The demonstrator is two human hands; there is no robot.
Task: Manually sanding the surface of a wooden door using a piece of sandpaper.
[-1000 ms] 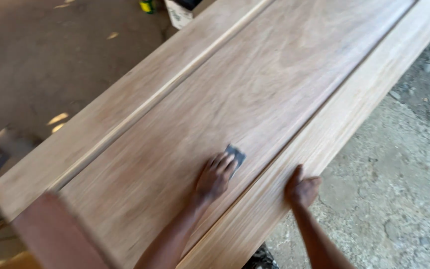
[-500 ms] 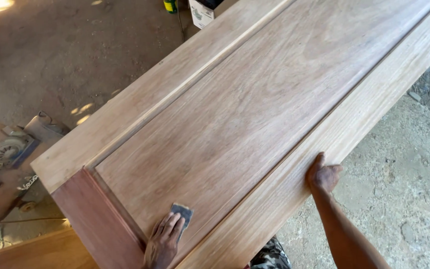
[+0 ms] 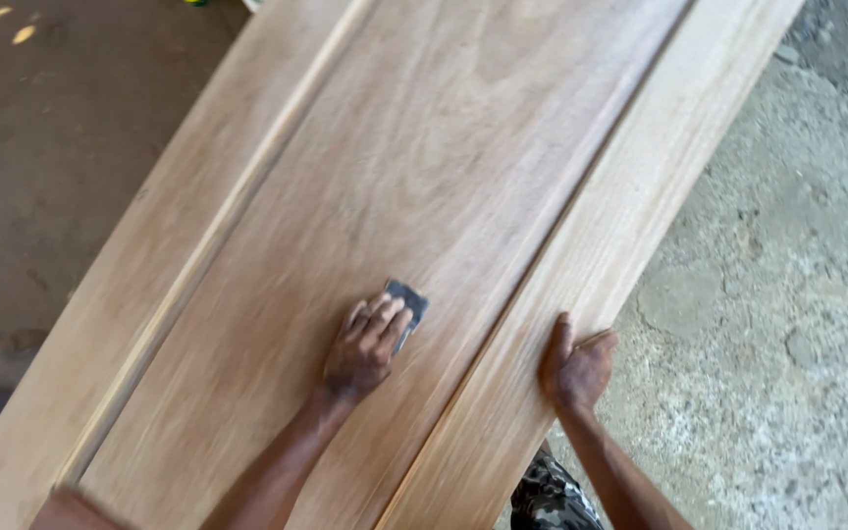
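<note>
The left hand [image 3: 365,345] is pressing a dark sandpaper piece [image 3: 408,304] flat on the wooden door panel [image 3: 444,167], fingers together and extended. The right hand [image 3: 575,369] is gripping the panel's right edge, fingers curled over it. Since half a second ago, the left hand has slid farther up the panel, forearm reaching diagonally.

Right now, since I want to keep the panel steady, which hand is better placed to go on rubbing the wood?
The left hand: it lies flat on the sanding pad on the wooden panel. The right hand grips the panel's outer edge, bracing it.
</note>
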